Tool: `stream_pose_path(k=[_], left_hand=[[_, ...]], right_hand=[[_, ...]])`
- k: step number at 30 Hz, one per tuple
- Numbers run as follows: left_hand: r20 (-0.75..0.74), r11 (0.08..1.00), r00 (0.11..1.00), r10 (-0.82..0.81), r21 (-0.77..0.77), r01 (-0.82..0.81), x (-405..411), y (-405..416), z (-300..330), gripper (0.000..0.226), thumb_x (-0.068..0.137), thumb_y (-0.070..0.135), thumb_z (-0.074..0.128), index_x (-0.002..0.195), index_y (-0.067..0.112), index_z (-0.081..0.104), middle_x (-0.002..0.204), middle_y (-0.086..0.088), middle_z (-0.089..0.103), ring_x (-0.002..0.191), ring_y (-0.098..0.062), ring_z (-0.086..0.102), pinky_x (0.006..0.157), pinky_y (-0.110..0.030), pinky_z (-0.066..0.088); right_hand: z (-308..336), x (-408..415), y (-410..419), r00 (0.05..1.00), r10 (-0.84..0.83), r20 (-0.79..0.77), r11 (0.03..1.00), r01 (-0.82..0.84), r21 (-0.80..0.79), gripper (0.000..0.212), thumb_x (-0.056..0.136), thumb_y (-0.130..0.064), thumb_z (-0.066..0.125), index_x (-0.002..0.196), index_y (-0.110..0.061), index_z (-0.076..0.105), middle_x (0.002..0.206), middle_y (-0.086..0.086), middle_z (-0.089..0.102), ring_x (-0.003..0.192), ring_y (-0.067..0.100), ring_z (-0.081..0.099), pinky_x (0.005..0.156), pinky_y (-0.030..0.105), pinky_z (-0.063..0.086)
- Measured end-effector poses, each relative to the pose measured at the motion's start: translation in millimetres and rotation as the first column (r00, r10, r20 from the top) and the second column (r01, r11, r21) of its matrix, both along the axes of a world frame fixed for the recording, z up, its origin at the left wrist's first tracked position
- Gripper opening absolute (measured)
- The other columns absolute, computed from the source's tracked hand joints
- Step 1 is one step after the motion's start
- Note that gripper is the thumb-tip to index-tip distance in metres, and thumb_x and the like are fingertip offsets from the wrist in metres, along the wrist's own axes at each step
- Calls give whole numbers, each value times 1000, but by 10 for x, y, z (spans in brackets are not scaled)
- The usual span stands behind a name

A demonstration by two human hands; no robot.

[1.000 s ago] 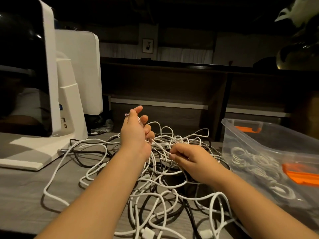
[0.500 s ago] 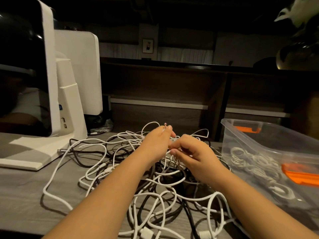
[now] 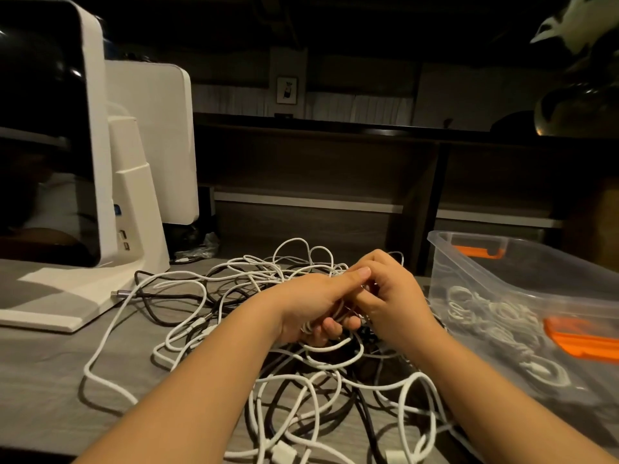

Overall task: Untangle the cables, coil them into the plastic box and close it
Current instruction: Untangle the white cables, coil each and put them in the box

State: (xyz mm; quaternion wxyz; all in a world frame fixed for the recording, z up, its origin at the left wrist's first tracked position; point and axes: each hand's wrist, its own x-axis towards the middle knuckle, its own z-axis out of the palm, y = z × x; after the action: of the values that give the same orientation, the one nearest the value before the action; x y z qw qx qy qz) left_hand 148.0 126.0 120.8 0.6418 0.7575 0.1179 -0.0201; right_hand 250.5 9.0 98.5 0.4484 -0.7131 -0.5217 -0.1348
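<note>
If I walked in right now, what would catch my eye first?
A big tangle of white and black cables sprawls across the middle of the grey table. Over it, the left hand and right hand meet, gripping white strands. At the right stands a clear plastic box with orange latches, coiled white cables already inside.

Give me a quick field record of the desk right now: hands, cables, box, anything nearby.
left hand: grips white cable strands above the tangle
right hand: pinches the same strands, touching the left hand
cable tangle: white and black cables, knotted on the desk
plastic box: clear, open, right of the tangle, coiled white cables inside
orange latches: on the box
white machine: left of the tangle
</note>
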Motion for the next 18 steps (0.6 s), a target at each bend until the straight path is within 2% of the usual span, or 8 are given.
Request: stream_pose_path(k=[2,6,8,9,11,14,18], left_hand=[[0,1000,1000,-23,17,23,-2,11,2,48,93,64,51,106,19,62,67,6,58,48,-3,35,45,-14,25],[-1,996,999,-33,88,33,15,23,-12,43,91,58,59,102,17,60,65,8,54,48,-3,37,45,-16,26],[14,992,998,-62,108,60,16,39,-19,38,90,53,64,102,17,60,67,8,53,49,-4,35,45,-17,24],[20,990,997,-80,119,77,10,45,-19,33,89,50,67,98,18,62,67,8,53,49,-5,34,46,-18,24],[20,985,993,-115,135,111,-2,40,-13,20,93,40,66,91,20,63,65,8,53,50,-5,35,47,-18,23],[35,982,992,-118,149,111,3,11,-23,17,102,29,54,94,17,62,61,8,50,49,-5,36,47,-20,23],[120,947,993,-16,320,-23,48,7,-61,29,105,34,45,87,21,64,59,8,52,46,-6,41,47,-21,30]], right_hand=[[10,10,1,1000,-6,26,1000,6,20,46,83,1,66,72,-43,56,89,-10,56,82,5,55,69,18,46],[13,24,-3,1000,-11,22,999,10,38,42,79,3,66,71,-37,58,85,-13,59,81,4,58,68,17,48],[2,23,-5,995,7,-100,999,-2,49,34,79,-1,70,70,-33,62,75,-8,61,72,12,62,63,28,55],[2,19,-8,981,44,-188,997,-32,65,27,80,-5,73,72,-29,64,72,-4,63,67,15,62,59,30,56],[13,14,-13,943,103,-317,991,-70,115,15,85,-16,73,73,-20,67,68,0,66,62,12,60,55,23,50],[19,43,-22,886,139,-442,983,-69,169,24,98,-22,57,80,-9,66,65,1,63,56,11,56,53,23,46],[-27,48,3,789,199,-581,978,-117,175,27,104,-16,42,90,-9,64,68,2,62,59,15,57,59,29,49]])
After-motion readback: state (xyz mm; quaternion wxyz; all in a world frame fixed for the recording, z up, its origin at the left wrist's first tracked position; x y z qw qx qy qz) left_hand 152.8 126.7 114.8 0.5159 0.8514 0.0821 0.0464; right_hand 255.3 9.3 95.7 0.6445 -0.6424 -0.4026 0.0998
